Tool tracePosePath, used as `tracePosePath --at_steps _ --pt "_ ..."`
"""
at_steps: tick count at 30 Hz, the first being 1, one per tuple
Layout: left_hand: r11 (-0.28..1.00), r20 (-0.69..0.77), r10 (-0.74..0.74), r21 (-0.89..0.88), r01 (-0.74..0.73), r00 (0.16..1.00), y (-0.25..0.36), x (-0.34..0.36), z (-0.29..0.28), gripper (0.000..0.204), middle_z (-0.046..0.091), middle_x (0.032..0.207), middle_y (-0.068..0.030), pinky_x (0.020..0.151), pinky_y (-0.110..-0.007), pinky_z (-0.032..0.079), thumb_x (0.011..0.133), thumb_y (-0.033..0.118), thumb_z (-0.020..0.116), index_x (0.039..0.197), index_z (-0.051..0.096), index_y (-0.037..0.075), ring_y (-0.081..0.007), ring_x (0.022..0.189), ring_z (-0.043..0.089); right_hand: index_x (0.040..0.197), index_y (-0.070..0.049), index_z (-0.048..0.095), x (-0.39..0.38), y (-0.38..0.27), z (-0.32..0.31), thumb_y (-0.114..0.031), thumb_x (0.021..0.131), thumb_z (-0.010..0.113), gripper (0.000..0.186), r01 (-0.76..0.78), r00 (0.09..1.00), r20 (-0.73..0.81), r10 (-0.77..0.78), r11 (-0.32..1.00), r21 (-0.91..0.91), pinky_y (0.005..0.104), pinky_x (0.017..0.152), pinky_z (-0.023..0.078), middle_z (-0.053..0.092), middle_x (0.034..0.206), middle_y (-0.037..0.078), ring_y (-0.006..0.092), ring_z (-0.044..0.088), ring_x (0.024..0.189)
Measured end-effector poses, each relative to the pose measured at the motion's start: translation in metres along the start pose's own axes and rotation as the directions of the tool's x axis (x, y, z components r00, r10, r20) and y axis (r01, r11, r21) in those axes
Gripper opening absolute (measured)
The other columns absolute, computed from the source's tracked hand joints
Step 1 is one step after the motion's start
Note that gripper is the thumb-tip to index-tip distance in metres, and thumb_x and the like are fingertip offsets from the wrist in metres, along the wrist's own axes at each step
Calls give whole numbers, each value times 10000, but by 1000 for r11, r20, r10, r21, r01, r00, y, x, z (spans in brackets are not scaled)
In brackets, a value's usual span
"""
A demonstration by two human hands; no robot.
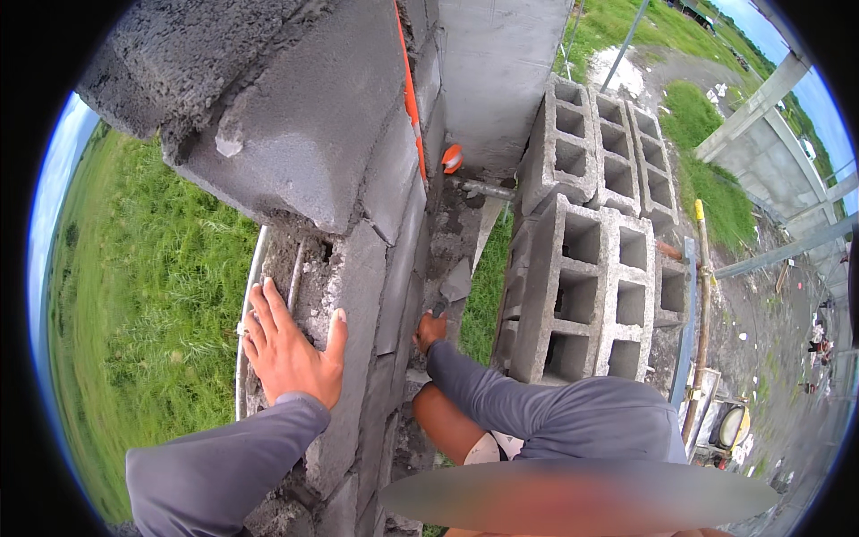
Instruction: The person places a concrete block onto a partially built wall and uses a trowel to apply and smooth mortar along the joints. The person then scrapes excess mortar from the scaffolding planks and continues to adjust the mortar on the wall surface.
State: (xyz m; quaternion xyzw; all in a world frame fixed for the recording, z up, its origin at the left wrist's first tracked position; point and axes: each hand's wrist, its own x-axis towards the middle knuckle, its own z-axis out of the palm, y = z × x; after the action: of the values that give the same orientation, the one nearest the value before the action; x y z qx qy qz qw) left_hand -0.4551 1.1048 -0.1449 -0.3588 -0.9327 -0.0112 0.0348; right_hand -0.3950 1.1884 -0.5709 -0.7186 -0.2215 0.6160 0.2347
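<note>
My left hand (288, 345) rests with fingers spread on the top of the grey block wall (367, 277), beside a metal bar (297, 273) in the rough mortar. My right hand (429, 331) is low beside the inner face of the wall, closed on the handle of a trowel (455, 282), whose grey blade points away from me. An orange strip (410, 89) runs along a wall joint above. A small orange object (452, 157) lies at the far corner.
Stacks of hollow concrete blocks (579, 295) stand to my right, with bamboo poles (702, 286) beyond. A plastered concrete face (488, 72) rises ahead. Grass (134, 313) lies far below to the left. Metal posts and a perimeter wall (752, 161) are at the right.
</note>
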Motion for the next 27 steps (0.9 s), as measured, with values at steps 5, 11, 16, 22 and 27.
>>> tracePosePath --at_steps 5,11,16,22,27 --pt "1000 2 9 17 -9 1000 2 3 -1 946 242 1570 -276 1167 -532 202 898 566 551 1542 183 -22 -461 1424 275 1531 -140 334 0 0 -9 -362 1004 507 598 -86 990 105 96 992 -95 449 489 530 628 1156 200 308 658 771" --pt "999 -35 37 25 -36 999 -6 5 9 966 281 1539 -295 1147 -537 229 877 566 588 1526 206 -39 -474 1392 314 1503 -175 406 17 26 -6 -377 998 481 549 -30 997 72 33 998 -47 443 466 522 667 1042 187 296 636 648" --pt "994 -61 105 24 -103 993 -8 7 12 976 297 1524 -315 1150 -527 238 853 558 634 1518 235 -35 -485 1394 324 1409 5 485 58 12 4 -307 965 555 547 305 937 -59 -344 890 -339 441 916 498 623 1210 304 465 606 1085" --pt "995 -12 95 -3 -95 995 -6 9 9 979 293 1526 -320 1158 -526 228 845 545 652 1523 231 -22 -510 1400 306 1389 -47 526 45 0 -19 -313 979 560 490 111 994 40 -104 962 -249 439 624 532 671 928 207 325 657 714" --pt "995 -16 96 -20 -96 995 -8 9 9 983 293 1522 -328 1160 -526 225 842 543 656 1521 230 -26 -514 1397 308 1430 -130 480 55 -15 -10 -345 1004 536 480 -53 963 267 38 997 48 341 357 369 541 671 58 156 475 426"
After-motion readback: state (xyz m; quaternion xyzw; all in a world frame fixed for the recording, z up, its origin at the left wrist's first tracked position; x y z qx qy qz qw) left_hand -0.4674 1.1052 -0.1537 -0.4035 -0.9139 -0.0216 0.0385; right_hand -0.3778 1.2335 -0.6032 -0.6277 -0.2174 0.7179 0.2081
